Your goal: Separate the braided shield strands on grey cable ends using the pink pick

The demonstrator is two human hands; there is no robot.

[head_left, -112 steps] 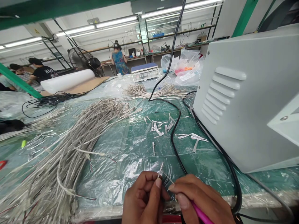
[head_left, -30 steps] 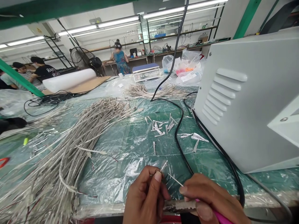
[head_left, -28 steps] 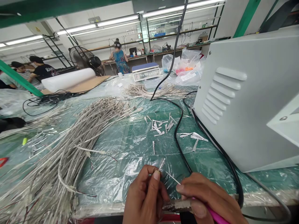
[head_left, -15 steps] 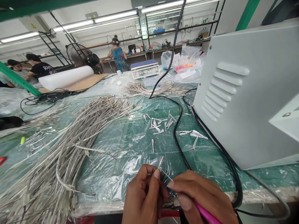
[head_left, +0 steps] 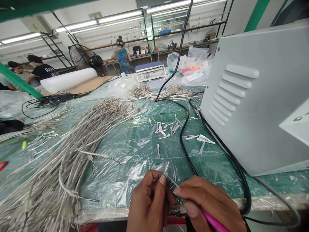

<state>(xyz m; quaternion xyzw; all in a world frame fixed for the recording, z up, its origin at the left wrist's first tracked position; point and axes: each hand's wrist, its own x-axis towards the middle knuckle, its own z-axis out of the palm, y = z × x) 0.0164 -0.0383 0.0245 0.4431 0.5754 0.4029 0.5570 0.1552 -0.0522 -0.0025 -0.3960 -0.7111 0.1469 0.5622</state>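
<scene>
At the front edge of the table, my left hand (head_left: 152,199) is closed, pinching a cable whose frayed silvery end (head_left: 166,166) sticks up past the thumb. My right hand (head_left: 210,203) is wrapped round a pink-handled tool (head_left: 213,221). The tool's thin metal tip (head_left: 172,181) reaches to the cable end at my left fingertips. Beyond the hands, several silvery braid scraps (head_left: 161,130) lie on the green, plastic-covered table (head_left: 137,141). A big bundle of braided cables (head_left: 84,135) spreads to the left.
A grey metal machine (head_left: 251,96) stands at the right, with a black cable (head_left: 184,141) running across the table beside it. Another cable bundle (head_left: 166,91), plastic bags (head_left: 193,66) and a white roll (head_left: 70,79) lie farther back. A fan and several people are in the background.
</scene>
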